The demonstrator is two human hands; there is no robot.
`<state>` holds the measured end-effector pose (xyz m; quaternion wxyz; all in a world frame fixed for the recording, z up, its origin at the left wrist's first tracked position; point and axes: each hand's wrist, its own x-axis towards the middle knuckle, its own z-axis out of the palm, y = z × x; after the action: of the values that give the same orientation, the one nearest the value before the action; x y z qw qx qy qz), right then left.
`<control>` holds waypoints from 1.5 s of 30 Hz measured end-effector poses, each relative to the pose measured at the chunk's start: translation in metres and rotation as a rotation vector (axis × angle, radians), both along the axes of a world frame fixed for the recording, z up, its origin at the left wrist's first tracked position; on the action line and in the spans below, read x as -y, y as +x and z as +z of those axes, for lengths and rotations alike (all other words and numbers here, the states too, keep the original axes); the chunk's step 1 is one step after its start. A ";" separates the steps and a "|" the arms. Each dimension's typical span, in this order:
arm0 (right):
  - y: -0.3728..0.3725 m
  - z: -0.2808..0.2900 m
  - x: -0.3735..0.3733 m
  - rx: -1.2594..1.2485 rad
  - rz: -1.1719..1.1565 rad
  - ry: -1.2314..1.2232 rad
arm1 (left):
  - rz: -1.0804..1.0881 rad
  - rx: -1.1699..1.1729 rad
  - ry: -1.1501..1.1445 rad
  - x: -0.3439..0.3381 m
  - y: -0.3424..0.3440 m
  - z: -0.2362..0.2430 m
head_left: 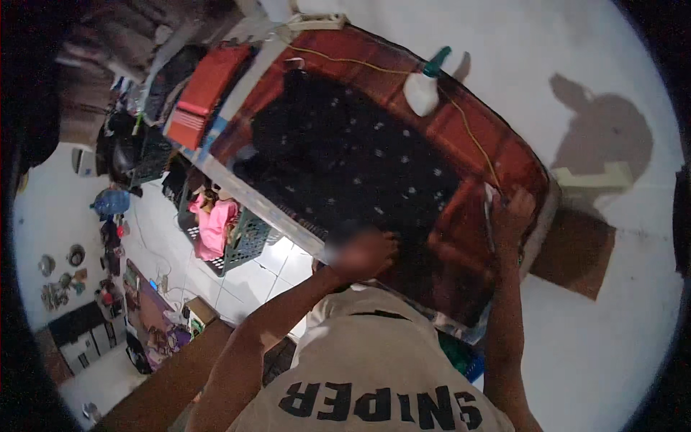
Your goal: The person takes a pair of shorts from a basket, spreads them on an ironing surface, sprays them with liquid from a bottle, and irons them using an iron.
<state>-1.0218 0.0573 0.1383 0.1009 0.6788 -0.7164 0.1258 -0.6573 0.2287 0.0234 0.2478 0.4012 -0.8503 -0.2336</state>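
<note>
A dark garment (338,151) with small white marks lies spread over a red-brown checked cloth (475,137) covering a table or board. My left hand (367,255) rests on the garment's near edge, fingers stretched out over the fabric; a blur hides part of the wrist area. At the right end, my right hand (515,209) is closed around what looks like a clothes iron (491,216), its pale narrow side showing. A yellow cord (471,133) runs from there toward the far left. Past the garment stands a white spray bottle (421,93) with a green trigger head.
Folded orange-red cloth (198,97) lies at the board's left end. Below on the tiled floor sits a green basket (245,234) holding a pink garment (214,227). A brown cardboard piece (579,252) is beyond the right end, beside the white wall (604,43).
</note>
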 end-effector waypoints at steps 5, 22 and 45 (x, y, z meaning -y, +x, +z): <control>0.133 0.042 0.012 0.470 0.364 0.173 | 1.108 -0.138 -0.309 0.098 0.135 0.063; 0.484 -0.010 0.188 0.764 0.606 0.500 | 1.368 -0.274 0.284 0.206 0.332 0.025; 0.068 -0.092 0.002 0.694 -0.059 0.440 | 0.088 0.064 0.119 -0.020 -0.039 0.028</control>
<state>-0.9533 0.0556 0.0463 -0.2907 0.5805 -0.7370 0.1882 -0.6966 0.2487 0.0510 0.2063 0.4594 -0.8240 -0.2597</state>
